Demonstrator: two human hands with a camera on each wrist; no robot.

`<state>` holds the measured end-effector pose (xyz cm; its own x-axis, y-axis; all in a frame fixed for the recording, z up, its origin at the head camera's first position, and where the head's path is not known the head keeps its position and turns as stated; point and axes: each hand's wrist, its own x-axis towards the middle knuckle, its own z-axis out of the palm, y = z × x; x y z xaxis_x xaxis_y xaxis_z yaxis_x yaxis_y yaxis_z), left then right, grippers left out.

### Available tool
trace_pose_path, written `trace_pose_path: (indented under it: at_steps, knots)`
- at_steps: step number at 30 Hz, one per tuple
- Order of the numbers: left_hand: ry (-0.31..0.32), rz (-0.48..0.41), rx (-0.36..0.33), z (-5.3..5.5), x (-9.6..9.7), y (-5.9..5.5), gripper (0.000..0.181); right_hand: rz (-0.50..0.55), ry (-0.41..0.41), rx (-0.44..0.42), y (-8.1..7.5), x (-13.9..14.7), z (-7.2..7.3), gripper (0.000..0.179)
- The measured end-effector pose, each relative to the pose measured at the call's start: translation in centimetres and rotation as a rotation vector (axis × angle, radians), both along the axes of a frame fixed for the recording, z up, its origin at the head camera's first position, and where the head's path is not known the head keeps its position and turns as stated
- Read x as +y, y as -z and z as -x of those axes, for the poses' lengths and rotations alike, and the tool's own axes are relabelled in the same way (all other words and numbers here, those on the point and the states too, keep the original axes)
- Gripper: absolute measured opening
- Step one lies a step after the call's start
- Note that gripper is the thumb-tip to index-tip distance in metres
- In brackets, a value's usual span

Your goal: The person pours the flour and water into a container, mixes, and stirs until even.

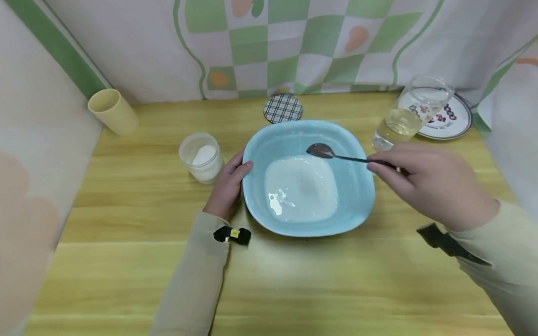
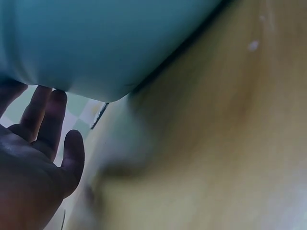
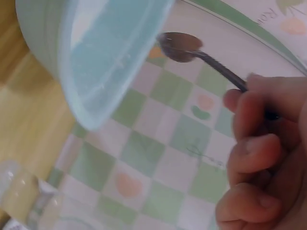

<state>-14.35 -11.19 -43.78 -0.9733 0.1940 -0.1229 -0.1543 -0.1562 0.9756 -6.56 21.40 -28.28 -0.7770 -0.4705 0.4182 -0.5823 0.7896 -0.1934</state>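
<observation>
A light blue basin (image 1: 356, 194) stands on the wooden table, its pale bottom catching shiny reflections. My left hand (image 1: 228, 186) grips its left side, thumb over the rim and fingers against the outer wall. In the left wrist view, those fingers (image 2: 50, 112) touch the basin from outside. My right hand (image 1: 432, 183) pinches the handle of a metal spoon (image 1: 321, 150), whose bowl hangs above the basin. The right wrist view shows the spoon (image 3: 181, 46) apart from the rim; whether its bowl holds anything is hard to tell.
Left of the basin stands a clear cup (image 1: 202, 158) with white contents. A yellow cup (image 1: 113, 112) is at the back left, a checked coaster (image 1: 283, 107) behind the basin. At the back right, a glass jug (image 1: 400, 122) of pale liquid stands by a patterned plate (image 1: 449, 122).
</observation>
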Motion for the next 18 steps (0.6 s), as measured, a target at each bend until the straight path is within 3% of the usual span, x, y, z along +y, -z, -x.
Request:
trace_pose_path:
  at_steps: [3,6,13,18]
  knots:
    - [-0.002,0.014,-0.013,0.1,-0.1,-0.2,0.051,0.081,-0.054,0.098,-0.9,0.7,-0.8,0.035]
    - [-0.003,0.028,-0.021,0.1,-0.2,-0.3,0.05,0.164,-0.086,0.136,-1.7,1.2,-1.2,0.05]
    - [-0.015,0.038,-0.031,0.1,-0.1,-0.2,0.051,0.398,-0.013,0.088,-2.1,2.2,-1.7,0.012]
    - [-0.015,0.086,-0.056,0.0,0.1,-0.2,0.051,0.462,0.037,0.019,-1.6,2.3,-1.7,0.011]
